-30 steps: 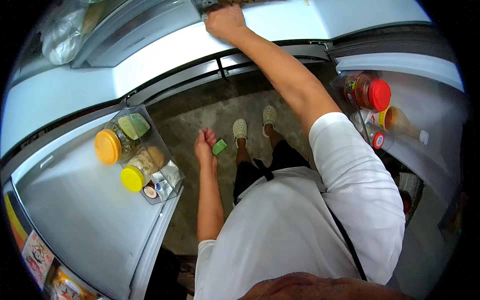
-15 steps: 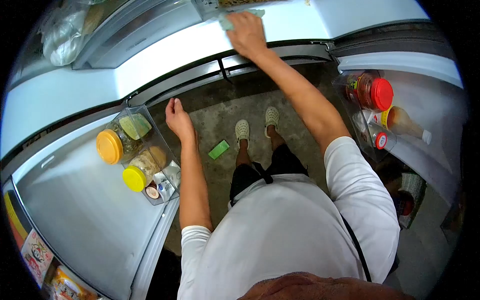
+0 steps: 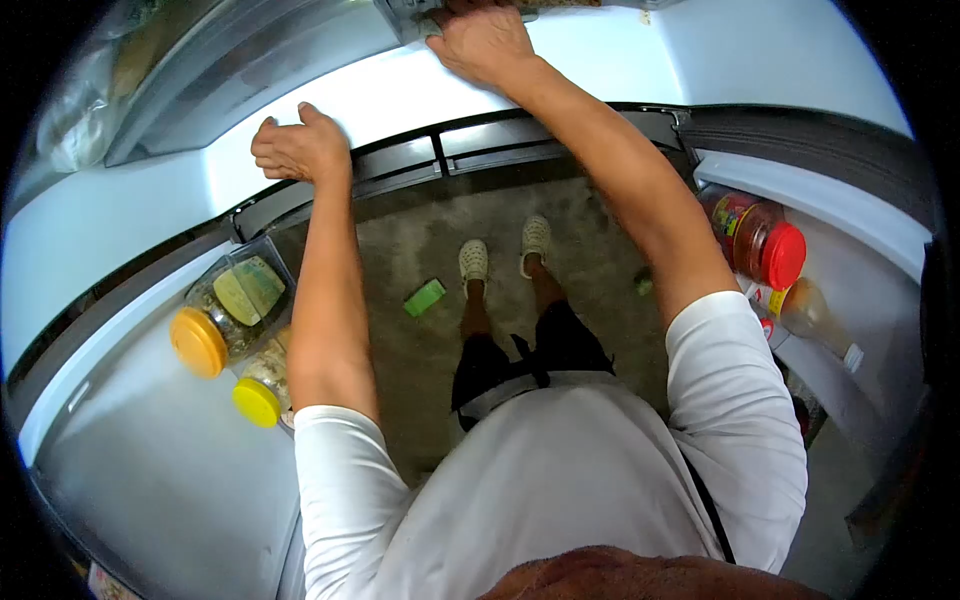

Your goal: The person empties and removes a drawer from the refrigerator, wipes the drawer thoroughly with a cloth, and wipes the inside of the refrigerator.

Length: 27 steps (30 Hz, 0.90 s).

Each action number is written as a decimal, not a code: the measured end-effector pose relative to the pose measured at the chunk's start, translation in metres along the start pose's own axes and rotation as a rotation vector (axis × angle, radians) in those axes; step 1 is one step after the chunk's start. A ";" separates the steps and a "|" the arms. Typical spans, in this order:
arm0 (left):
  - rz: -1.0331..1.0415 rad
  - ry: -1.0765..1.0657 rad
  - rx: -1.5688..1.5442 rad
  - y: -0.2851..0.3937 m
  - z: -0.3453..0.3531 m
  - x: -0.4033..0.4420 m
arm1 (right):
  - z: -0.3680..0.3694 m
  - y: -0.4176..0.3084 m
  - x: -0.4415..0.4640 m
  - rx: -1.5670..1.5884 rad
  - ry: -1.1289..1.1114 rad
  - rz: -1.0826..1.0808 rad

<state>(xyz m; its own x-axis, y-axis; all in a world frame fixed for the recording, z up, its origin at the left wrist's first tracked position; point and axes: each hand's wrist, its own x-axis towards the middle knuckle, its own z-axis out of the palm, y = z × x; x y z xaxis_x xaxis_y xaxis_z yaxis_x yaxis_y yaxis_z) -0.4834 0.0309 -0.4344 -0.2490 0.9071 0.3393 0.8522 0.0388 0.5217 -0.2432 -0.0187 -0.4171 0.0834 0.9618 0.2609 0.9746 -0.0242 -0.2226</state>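
Note:
My right hand [image 3: 485, 45] reaches to the top of the view, at the edge of a clear drawer inside an open refrigerator. Beneath its fingers is a pale cloth [image 3: 529, 15], mostly hidden by the hand. My left hand [image 3: 305, 148] is raised over the front of the white refrigerator floor [image 3: 590, 55], below the clear drawer [image 3: 270, 75]. Its thumb stands apart from loosely bent fingers, and nothing shows in it.
The left door holds a jar with an orange lid [image 3: 198, 342] and one with a yellow lid [image 3: 257, 402]. On the right door are a red-lidded jar [image 3: 783, 255] and a bottle [image 3: 805, 308]. A green packet [image 3: 425, 297] lies on the floor near my shoes.
My left hand has risen from beside the left door to over the refrigerator's front edge. My right hand has moved further up and slightly left with the cloth, against the drawer.

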 end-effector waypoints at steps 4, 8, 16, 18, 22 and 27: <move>0.081 0.014 0.068 -0.005 0.009 -0.004 | -0.010 0.007 -0.005 -0.060 0.019 0.042; 0.075 0.012 0.094 -0.010 0.014 0.000 | -0.020 0.004 -0.009 -0.128 0.203 0.006; 0.090 0.028 0.131 -0.007 0.014 0.001 | -0.012 -0.014 -0.005 -0.115 -0.041 0.013; 0.076 0.014 0.167 -0.006 0.013 -0.001 | 0.003 -0.001 0.002 0.017 0.012 0.034; 0.106 0.083 0.199 -0.015 0.022 0.002 | 0.004 0.009 0.000 -0.033 0.099 0.024; 0.134 0.095 0.222 -0.020 0.027 0.000 | -0.007 0.025 -0.041 -0.149 0.295 -0.002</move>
<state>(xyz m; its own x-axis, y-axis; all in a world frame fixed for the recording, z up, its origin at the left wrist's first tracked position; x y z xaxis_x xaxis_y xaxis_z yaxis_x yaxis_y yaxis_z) -0.4876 0.0412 -0.4664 -0.1604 0.8675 0.4709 0.9579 0.0216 0.2864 -0.2213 -0.0609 -0.4268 0.1164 0.8418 0.5271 0.9928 -0.0828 -0.0871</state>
